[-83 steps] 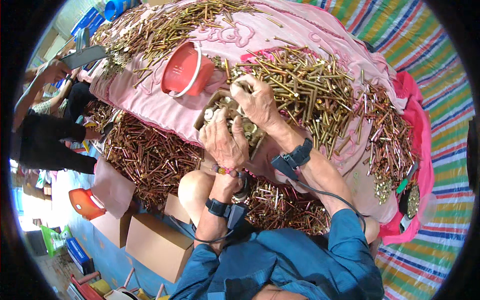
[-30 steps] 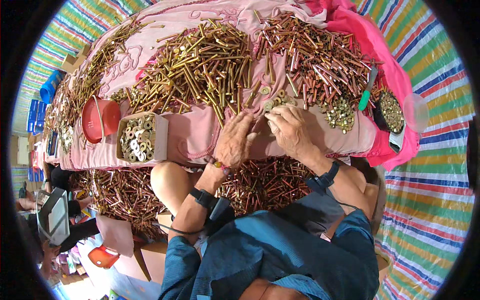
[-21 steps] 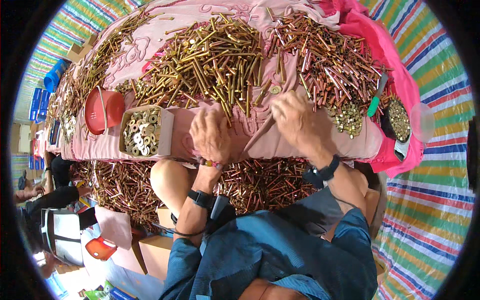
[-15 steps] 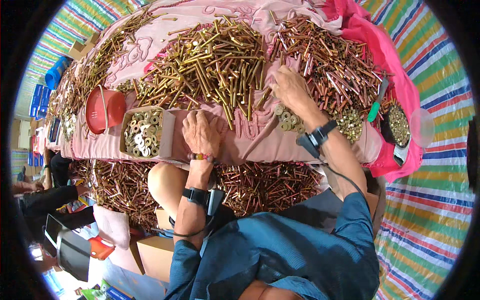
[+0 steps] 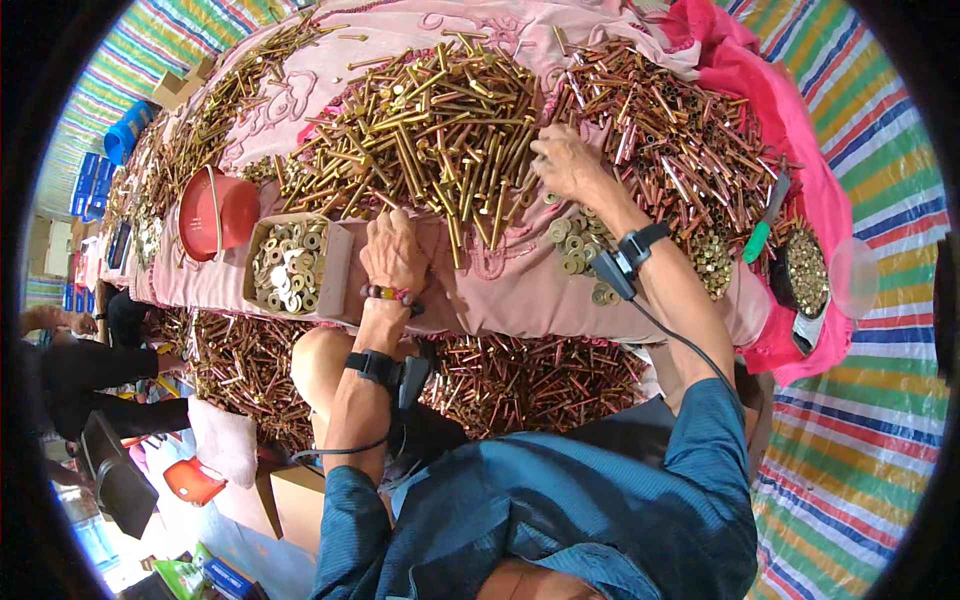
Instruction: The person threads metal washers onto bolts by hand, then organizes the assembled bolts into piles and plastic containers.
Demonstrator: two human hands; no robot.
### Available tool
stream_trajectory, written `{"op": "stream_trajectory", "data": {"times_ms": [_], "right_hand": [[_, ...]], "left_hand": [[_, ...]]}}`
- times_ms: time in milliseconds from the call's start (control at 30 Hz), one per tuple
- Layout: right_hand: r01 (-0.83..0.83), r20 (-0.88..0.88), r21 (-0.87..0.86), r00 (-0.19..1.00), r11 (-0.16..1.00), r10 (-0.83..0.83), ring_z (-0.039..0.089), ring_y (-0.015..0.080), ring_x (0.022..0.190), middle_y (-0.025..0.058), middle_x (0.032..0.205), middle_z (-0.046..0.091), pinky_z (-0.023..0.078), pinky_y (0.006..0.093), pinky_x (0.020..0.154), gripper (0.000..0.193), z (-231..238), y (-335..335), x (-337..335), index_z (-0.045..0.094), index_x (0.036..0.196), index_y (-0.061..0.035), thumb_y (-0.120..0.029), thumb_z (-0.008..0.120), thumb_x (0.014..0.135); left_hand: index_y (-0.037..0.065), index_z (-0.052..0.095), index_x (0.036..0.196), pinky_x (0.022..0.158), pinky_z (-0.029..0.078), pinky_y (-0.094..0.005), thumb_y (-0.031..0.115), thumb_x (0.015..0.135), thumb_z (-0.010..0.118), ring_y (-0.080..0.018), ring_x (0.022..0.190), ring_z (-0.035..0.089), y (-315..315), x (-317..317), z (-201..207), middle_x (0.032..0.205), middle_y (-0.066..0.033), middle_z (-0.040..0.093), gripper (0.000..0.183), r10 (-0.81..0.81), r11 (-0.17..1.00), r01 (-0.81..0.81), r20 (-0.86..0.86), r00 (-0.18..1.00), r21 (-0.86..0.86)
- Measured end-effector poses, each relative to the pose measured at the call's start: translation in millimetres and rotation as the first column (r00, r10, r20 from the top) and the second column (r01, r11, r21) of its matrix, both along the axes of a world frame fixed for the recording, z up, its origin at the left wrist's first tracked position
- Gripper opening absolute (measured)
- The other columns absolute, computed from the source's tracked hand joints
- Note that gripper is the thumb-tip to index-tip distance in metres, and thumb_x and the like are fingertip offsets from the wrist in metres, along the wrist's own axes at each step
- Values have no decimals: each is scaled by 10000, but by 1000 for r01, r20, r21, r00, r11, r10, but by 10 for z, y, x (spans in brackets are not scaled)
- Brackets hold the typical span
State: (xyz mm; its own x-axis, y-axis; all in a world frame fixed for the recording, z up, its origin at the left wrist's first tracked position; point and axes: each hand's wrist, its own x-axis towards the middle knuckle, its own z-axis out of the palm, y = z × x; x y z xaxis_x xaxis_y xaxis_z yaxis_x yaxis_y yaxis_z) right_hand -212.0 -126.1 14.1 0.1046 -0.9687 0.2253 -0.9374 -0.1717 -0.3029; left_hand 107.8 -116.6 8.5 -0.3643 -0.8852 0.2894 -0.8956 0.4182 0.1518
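A big heap of long golden bolts [image 5: 440, 130] lies on the pink cloth in front of me. My left hand [image 5: 393, 255] rests at the heap's near edge, fingers bent and close together; bolt ends show at its fingertips, and whatever is under them is hidden. Over the heap's right edge is my right hand [image 5: 570, 165], its fingers curled downward and the tips partly hidden, so what they grip does not show. A small spread of flat washers [image 5: 575, 243] lies just below that hand. Left of my left hand stands an open cardboard box of washers [image 5: 295, 268].
A red bucket [image 5: 215, 215] stands beyond the box. On the right are a heap of coppery sleeves and bolts [image 5: 660, 130], loose nuts [image 5: 708, 262], a green-handled tool [image 5: 762, 228] and a dark container of nuts [image 5: 800, 270]. More bolts [image 5: 540, 385] lie below the cloth's edge; another person's arm [image 5: 85, 370] is at left.
My left hand has moved slightly forward to the bolts. My right hand has shifted a little toward the golden heap, its fingers more curled. More washers show beneath the right wrist.
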Motion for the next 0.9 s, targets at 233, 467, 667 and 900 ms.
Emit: {"op": "stream_trajectory", "data": {"times_ms": [233, 467, 667, 900], "right_hand": [[-38, -33, 191, 998, 981, 45, 614, 374, 1095, 205, 1129, 634, 499, 462, 950, 306, 187, -87, 13, 715, 1055, -2, -132, 615, 797], [59, 44, -57, 997, 997, -56, 631, 369, 826, 194, 857, 590, 474, 533, 703, 175, 81, -147, -13, 601, 833, 0, -99, 741, 794], [-65, -102, -243, 994, 968, 41, 602, 423, 661, 202, 752, 571, 456, 531, 601, 154, -117, -192, -83, 520, 783, 8, -89, 613, 858], [-155, -183, -176, 975, 972, 123, 623, 435, 834, 238, 914, 565, 489, 533, 698, 204, -61, -220, -12, 518, 999, 16, 3, 584, 806]], "left_hand": [[47, 564, 999, 709, 534, -500, 171, 919, 552, -375, 936, 639, -33, 142, -3, 969, -153, 631, 147, -7, 999, 7, 7, 1000, -39], [70, 574, 908, 621, 518, -489, 204, 934, 618, -345, 792, 643, -3, 199, 23, 818, -119, 624, 144, -48, 991, 50, 23, 999, -125], [83, 580, 883, 594, 505, -485, 197, 924, 625, -341, 766, 639, -23, 178, 39, 794, -118, 625, 130, -123, 981, 126, 31, 992, -149], [86, 581, 880, 589, 498, -497, 235, 909, 631, -366, 716, 637, -36, 238, 58, 783, -125, 636, 160, -66, 984, 73, 52, 996, -165]]}}
